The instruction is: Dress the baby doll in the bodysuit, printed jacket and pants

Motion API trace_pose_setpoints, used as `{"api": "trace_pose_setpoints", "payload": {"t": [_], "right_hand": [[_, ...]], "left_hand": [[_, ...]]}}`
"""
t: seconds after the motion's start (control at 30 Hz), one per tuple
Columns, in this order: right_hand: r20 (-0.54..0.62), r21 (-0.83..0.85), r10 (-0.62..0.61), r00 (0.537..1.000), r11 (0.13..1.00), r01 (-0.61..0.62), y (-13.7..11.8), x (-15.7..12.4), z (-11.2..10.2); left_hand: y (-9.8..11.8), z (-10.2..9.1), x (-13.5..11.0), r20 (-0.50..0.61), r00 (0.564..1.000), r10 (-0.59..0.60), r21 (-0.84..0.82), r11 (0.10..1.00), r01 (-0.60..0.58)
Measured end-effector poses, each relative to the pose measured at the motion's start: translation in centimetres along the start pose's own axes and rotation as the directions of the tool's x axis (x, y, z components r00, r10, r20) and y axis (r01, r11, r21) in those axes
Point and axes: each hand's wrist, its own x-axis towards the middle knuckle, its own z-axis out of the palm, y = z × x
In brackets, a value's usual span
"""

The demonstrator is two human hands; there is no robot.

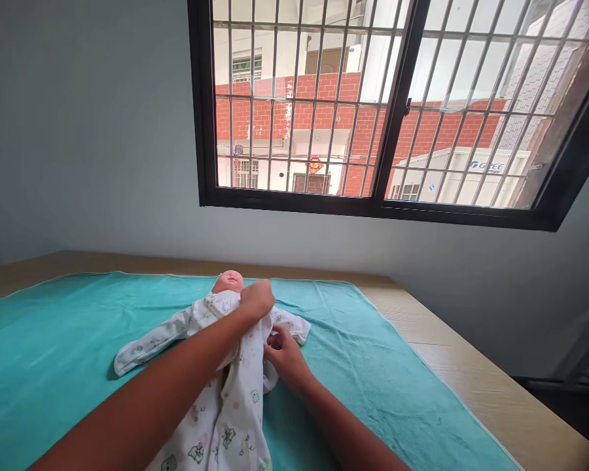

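Observation:
A baby doll lies on its back on a teal towel, head toward the wall. It wears a white printed sleepsuit. My left hand is closed on the sleepsuit fabric at the doll's chest. My right hand lies beside the doll's right side, fingers curled onto the cloth at the front opening. One empty sleeve stretches out to the left.
The towel covers a light wooden table set against a grey wall. A barred window above looks onto a red brick building. The table's bare edge runs along the right.

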Motion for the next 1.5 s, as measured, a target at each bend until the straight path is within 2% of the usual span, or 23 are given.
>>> {"api": "trace_pose_setpoints", "payload": {"t": [0.07, 0.13, 0.3, 0.43, 0.57, 0.63, 0.7, 0.8, 0.87, 0.93, 1.03, 1.1, 1.17, 1.23, 1.3, 1.33, 1.37, 1.4, 1.43, 1.47, 1.5], "right_hand": [[0.067, 0.076, 0.001, 0.998, 0.997, -0.006, -0.2, 0.1, 0.1], [0.077, 0.129, -0.021, 0.997, 0.992, 0.011, -0.7, 0.2, 0.0], [-0.070, 0.181, -0.096, 0.993, 0.978, 0.107, -3.4, -0.4, 0.4], [-0.070, 0.147, -0.205, 0.976, 0.966, 0.213, -5.9, -2.2, 2.0], [0.011, 0.057, -0.311, 0.950, 0.949, 0.310, -6.5, -3.6, 2.8], [0.025, 0.045, -0.344, 0.939, 0.938, 0.343, -6.0, -3.5, 2.5], [-0.015, 0.055, -0.312, 0.950, 0.948, 0.312, -5.2, -2.9, 2.1], [-0.071, 0.118, -0.124, 0.990, 0.984, 0.132, -4.1, -1.8, 1.8], [-0.044, 0.135, -0.029, 0.999, 0.990, 0.035, -3.9, -1.4, 1.8], [0.001, 0.124, 0.005, 1.000, 0.992, -0.005, -4.4, -1.4, 2.0], [0.042, 0.043, -0.007, 0.999, 0.999, 0.005, -5.8, -2.1, 2.3], [0.039, -0.092, -0.118, 0.992, 0.988, 0.121, -6.8, -3.0, 2.6], [0.074, -0.282, -0.317, 0.946, 0.903, 0.324, -7.7, -4.1, 3.0], [0.215, -0.405, -0.501, 0.838, 0.735, 0.544, -8.2, -5.1, 3.4], [0.411, -0.366, -0.586, 0.699, 0.596, 0.715, -8.5, -5.5, 3.6], [0.460, -0.316, -0.595, 0.659, 0.584, 0.748, -8.4, -5.4, 3.5], [0.458, -0.274, -0.594, 0.661, 0.613, 0.741, -8.2, -5.1, 3.2], [0.412, -0.257, -0.579, 0.703, 0.667, 0.699, -7.8, -4.5, 2.7], [0.337, -0.270, -0.549, 0.765, 0.723, 0.637, -7.2, -3.8, 2.0], [0.244, -0.308, -0.505, 0.828, 0.769, 0.560, -6.3, -2.9, 1.1], [0.186, -0.370, -0.461, 0.868, 0.785, 0.497, -5.2, -2.0, 0.0]], "left_hand": [[-1.3, -1.1, 0.7, -0.058, 0.997, -0.052, -0.081, 0.996, 0.047], [-3.0, -2.2, 1.3, -0.098, 0.991, -0.087, -0.155, 0.985, 0.071], [-7.1, -4.0, 2.2, -0.132, 0.978, -0.160, -0.273, 0.955, 0.119], [-9.3, -4.3, 2.3, -0.151, 0.973, -0.175, -0.315, 0.942, 0.120], [-11.0, -3.8, 1.6, -0.143, 0.974, -0.176, -0.280, 0.951, 0.131], [-11.7, -3.3, 1.0, -0.127, 0.977, -0.174, -0.241, 0.961, 0.140], [-12.1, -2.8, 0.4, -0.118, 0.979, -0.169, -0.204, 0.969, 0.143], [-12.2, -2.1, -0.4, -0.125, 0.978, -0.165, -0.167, 0.975, 0.144], [-12.2, -1.8, -0.8, -0.135, 0.977, -0.166, -0.153, 0.978, 0.145], [-12.1, -1.5, -1.0, -0.147, 0.974, -0.171, -0.144, 0.978, 0.150], [-12.0, -1.2, -1.1, -0.161, 0.971, -0.176, -0.138, 0.978, 0.154], [-11.9, -1.0, -1.1, -0.166, 0.970, -0.178, -0.137, 0.978, 0.156], [-11.8, -0.8, -1.0, -0.168, 0.970, -0.178, -0.143, 0.978, 0.154], [-11.8, -0.7, -0.9, -0.169, 0.970, -0.176, -0.158, 0.976, 0.150], [-12.0, -0.6, -0.9, -0.165, 0.971, -0.171, -0.186, 0.973, 0.140], [-12.1, -0.5, -0.9, -0.160, 0.973, -0.165, -0.205, 0.970, 0.130], [-12.3, -0.4, -0.9, -0.154, 0.976, -0.155, -0.228, 0.966, 0.117], [-12.5, -0.4, -1.0, -0.148, 0.979, -0.142, -0.254, 0.962, 0.101], [-12.7, -0.3, -1.1, -0.145, 0.981, -0.127, -0.279, 0.957, 0.083], [-13.0, -0.3, -1.1, -0.143, 0.983, -0.113, -0.303, 0.951, 0.065], [-13.2, -0.2, -1.2, -0.144, 0.984, -0.101, -0.324, 0.945, 0.049]]}}
